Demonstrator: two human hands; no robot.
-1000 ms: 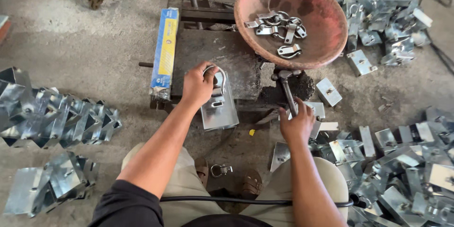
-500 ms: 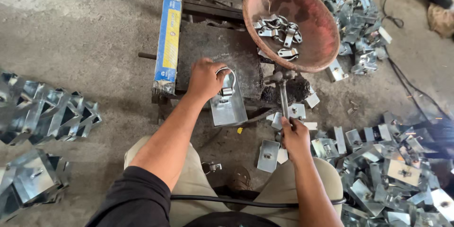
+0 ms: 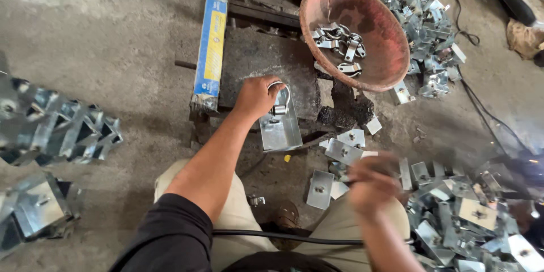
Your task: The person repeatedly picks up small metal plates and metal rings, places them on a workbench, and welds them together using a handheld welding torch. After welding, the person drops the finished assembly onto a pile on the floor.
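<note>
While left hand [image 3: 255, 97] pins bracket [image 3: 280, 126] on block [image 3: 266, 62], long axis toward body, right hand [image 3: 371, 184] blurs nearer body, grip unclear.

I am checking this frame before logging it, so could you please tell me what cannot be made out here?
- Right hand, head view: motion blur smears it, so whether it grips anything cannot be told.
- Metal bracket, head view: the left hand covers its upper edge and part of the clamp ring.
- Small clips in the red bowl: too small and overlapping to count.
- Bracket stack, head view: cut off by the left edge.
</note>
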